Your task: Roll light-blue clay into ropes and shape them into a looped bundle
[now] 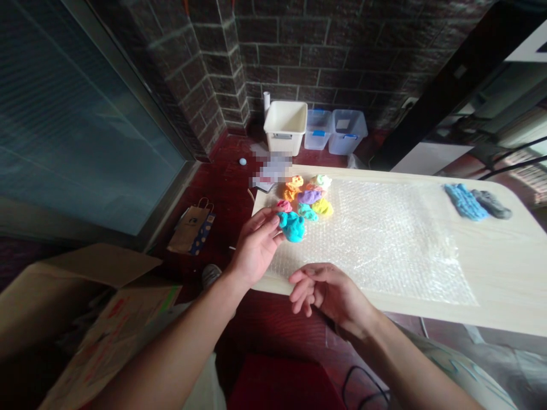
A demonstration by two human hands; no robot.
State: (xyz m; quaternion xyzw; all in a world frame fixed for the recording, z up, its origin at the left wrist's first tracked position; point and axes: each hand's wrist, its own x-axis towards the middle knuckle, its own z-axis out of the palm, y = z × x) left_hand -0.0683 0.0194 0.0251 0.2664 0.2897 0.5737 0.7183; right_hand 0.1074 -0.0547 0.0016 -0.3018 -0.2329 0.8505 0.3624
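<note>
My left hand [258,245] pinches a teal, bunched, soft-looking lump [292,226] between thumb and fingers, at the table's left end. I cannot tell exactly what the lump is made of. Just beyond it sits a cluster of similar lumps: a red one [284,206], orange ones [293,188], a purple one [310,197], a mint one [307,212], a yellow one [322,207] and a pale green one [321,181]. My right hand [321,289] hovers near the front edge, holding nothing, its fingers loosely curled and apart.
Bubble wrap [384,239] covers much of the pale table [508,267]. A blue textured piece [465,201] and a grey one [492,204] lie at the right. Bins [285,128] stand by the brick wall. A paper bag [188,229] and cardboard box [111,330] are at left.
</note>
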